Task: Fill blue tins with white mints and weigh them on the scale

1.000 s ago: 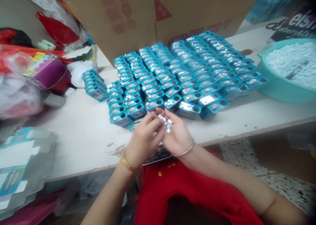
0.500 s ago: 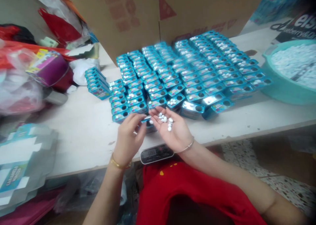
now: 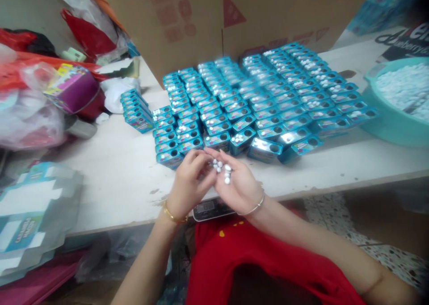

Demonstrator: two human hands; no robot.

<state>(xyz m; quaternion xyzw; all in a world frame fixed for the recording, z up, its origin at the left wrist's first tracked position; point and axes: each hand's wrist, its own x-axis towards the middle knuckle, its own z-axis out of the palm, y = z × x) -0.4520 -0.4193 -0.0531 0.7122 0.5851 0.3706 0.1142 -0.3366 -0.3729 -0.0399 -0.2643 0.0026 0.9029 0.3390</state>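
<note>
My right hand (image 3: pixel 240 190) lies palm up over the table's front edge, cupped around several small white candies (image 3: pixel 221 168). My left hand (image 3: pixel 187 185) is beside it, its fingertips curled and pinched together in that pile. Just beyond my hands stand several rows of blue tins (image 3: pixel 254 97) with round holes in their tops, some showing white candies. A small digital scale (image 3: pixel 210 209) sits at the table edge under my hands, partly hidden.
A teal basin (image 3: pixel 390 127) of white candies stands at the right. A large cardboard box (image 3: pixel 201 23) rises behind the tins. A short stack of blue tins (image 3: pixel 136 114), a purple box (image 3: pixel 72 89), plastic bags and flat cartons (image 3: pixel 30 220) lie at the left on the white table (image 3: pixel 114 173).
Half a second ago my left hand was off to the left over a tin by the front row; it has come back to the candies in my right palm.
</note>
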